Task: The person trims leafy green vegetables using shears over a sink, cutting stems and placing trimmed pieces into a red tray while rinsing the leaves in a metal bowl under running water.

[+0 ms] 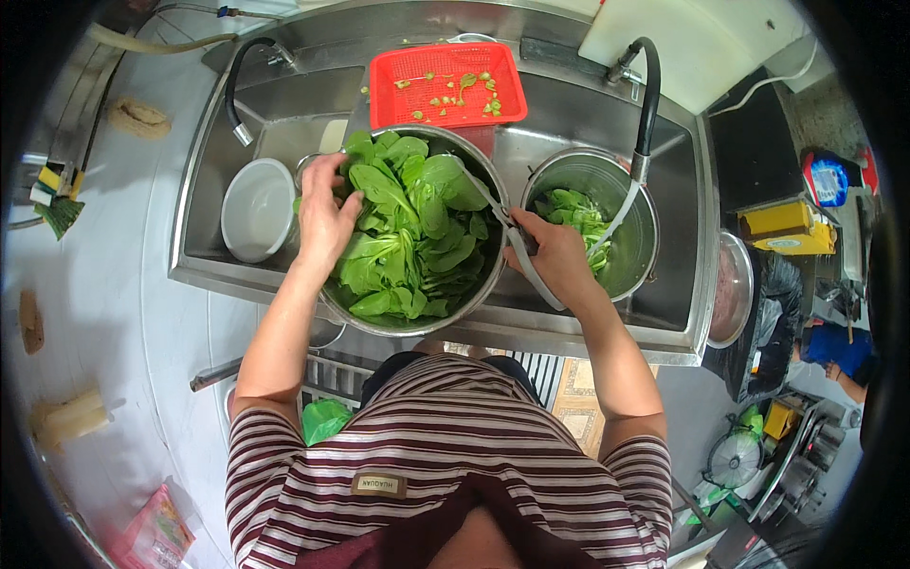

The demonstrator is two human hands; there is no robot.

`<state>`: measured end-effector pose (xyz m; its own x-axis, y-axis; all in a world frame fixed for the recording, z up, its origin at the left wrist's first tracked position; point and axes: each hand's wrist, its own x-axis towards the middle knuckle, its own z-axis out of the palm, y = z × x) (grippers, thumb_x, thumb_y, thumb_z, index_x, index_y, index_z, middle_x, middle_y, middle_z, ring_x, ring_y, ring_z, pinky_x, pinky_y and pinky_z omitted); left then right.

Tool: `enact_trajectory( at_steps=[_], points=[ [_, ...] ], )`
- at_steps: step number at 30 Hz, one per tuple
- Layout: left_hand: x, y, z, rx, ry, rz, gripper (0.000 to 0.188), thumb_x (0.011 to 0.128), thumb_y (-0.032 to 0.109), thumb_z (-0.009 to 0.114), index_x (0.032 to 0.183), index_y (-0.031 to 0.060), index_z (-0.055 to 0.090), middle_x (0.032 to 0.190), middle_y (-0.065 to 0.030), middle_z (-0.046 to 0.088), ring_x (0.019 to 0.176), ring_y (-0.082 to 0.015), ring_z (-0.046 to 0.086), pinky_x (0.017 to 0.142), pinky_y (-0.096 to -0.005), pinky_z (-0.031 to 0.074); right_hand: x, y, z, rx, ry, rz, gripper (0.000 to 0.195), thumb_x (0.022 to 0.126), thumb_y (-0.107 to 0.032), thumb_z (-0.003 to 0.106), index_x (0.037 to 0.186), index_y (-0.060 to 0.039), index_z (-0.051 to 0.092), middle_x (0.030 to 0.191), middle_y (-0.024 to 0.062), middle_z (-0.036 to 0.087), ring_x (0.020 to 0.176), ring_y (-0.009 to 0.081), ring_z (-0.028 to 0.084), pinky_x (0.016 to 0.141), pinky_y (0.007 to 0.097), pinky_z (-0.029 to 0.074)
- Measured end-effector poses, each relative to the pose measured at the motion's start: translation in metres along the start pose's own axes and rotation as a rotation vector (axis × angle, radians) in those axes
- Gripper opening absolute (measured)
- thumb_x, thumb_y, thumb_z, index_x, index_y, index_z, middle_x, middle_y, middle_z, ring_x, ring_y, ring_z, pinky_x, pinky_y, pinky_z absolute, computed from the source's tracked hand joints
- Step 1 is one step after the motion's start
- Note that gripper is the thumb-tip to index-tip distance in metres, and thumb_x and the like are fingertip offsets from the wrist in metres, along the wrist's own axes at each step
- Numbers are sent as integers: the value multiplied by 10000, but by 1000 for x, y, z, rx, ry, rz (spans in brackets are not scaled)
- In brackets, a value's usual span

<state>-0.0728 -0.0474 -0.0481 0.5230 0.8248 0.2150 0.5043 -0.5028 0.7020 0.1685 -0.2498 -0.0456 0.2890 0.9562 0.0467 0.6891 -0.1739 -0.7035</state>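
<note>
A large round metal basin filled with leafy greens rests over the divider of a double sink, close to my body. My left hand lies at the basin's left side, fingers spread and touching the leaves; whether it grips any is hard to tell. My right hand is closed around the grey handles of a pair of scissors or shears at the basin's right rim, its blades pointing over the leaves. To the right, a metal pot in the right sink bowl holds cut greens.
A red plastic basket with leaf scraps stands behind the basin. A white bowl sits in the left sink. Black flexible faucets arch over both sinks; the right one's pale hose enters the pot. A cutting board leans at back right.
</note>
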Motion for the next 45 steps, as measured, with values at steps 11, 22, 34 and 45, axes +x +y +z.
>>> enact_trajectory(
  at_steps=[11, 22, 34, 45],
  points=[
    [19, 15, 27, 497, -209, 629, 270, 642, 44, 697, 891, 93, 606, 1292, -83, 478, 1306, -317, 330, 1070, -567, 171, 1, -2, 5, 1, -9, 6, 417, 705, -242, 709, 1094, -137, 600, 749, 146, 647, 709, 357, 624, 626, 442, 484],
    [15, 37, 5, -791, -485, -407, 224, 888, 184, 632, 1071, 65, 584, 743, 45, 534, 633, -41, 464, 568, -210, 407, 14, -15, -5, 2, -106, -57, 511, 724, -170, 697, 1204, -143, 521, 891, 131, 601, 787, 302, 620, 696, 364, 494],
    [75, 46, 17, -863, -441, -397, 209, 898, 202, 615, 1062, 75, 595, 669, 53, 503, 573, -48, 457, 534, -201, 401, 91, -28, -5, -227, -167, -91, 488, 708, -252, 686, 1171, -184, 546, 850, 133, 638, 817, 346, 618, 677, 459, 475],
    [50, 0, -9, -207, -514, -164, 120, 850, 164, 661, 816, 54, 624, 666, 16, 582, 591, -109, 506, 593, -260, 437, 83, 18, -7, -161, -127, 136, 507, 660, -261, 711, 1149, -160, 620, 939, 141, 665, 871, 332, 633, 732, 414, 503]
  ],
)
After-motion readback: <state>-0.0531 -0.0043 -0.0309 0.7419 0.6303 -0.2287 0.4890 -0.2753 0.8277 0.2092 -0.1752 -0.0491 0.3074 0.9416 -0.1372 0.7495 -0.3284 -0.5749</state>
